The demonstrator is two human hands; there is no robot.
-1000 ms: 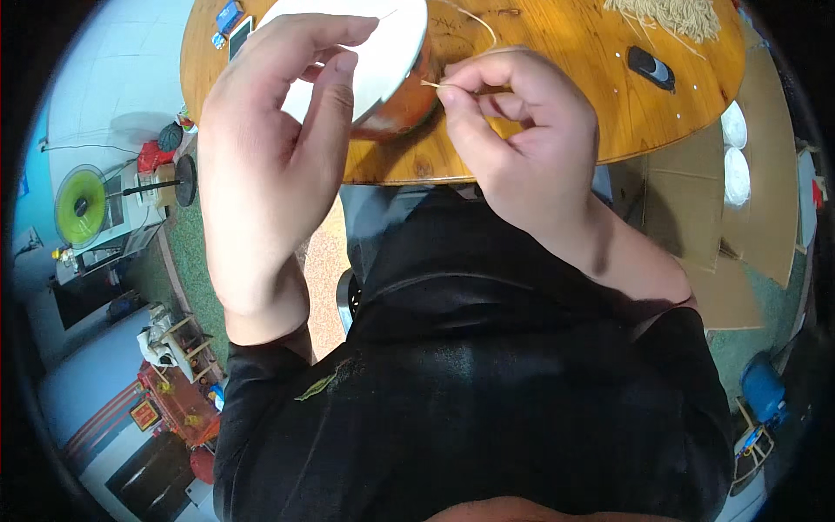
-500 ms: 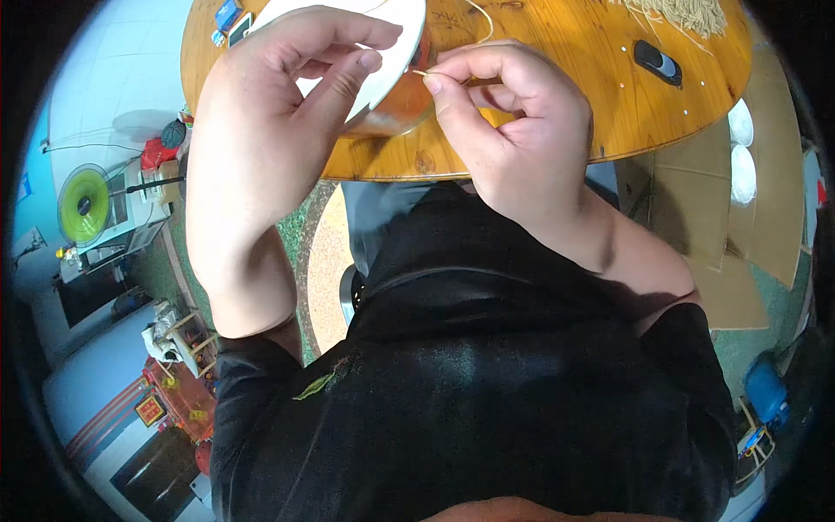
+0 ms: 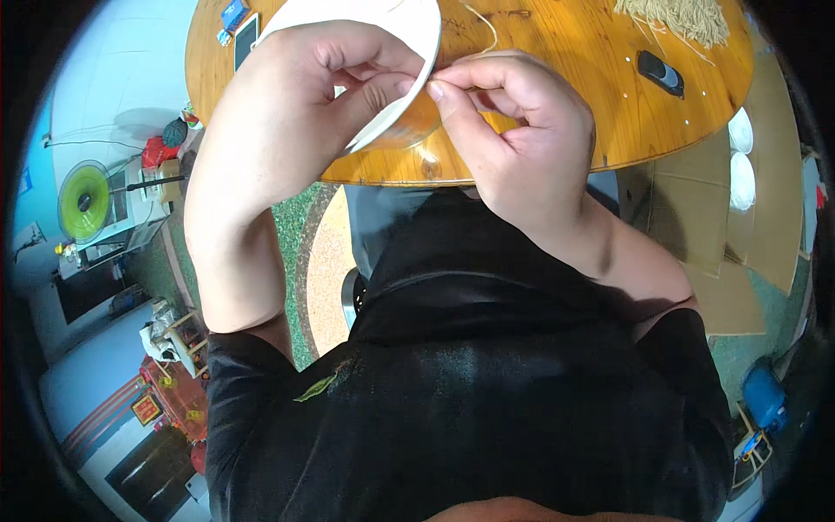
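Head view: the white bowl-shaped piece (image 3: 413,26) is seen tilted over the table (image 3: 557,61), its rim slanting from upper right to lower left between the two hands. The left hand (image 3: 309,96) is placed on the inner side, with thumb and forefinger tips set close to the rim (whether anything is gripped there cannot be told). The right hand (image 3: 535,126) is held just outside that rim, with thumb and forefinger pressed together, seemingly on the end of the thin cord (image 3: 495,35), whose loop is laid beyond the knuckles. By the right fingertips, the rim is met almost directly, leftward.
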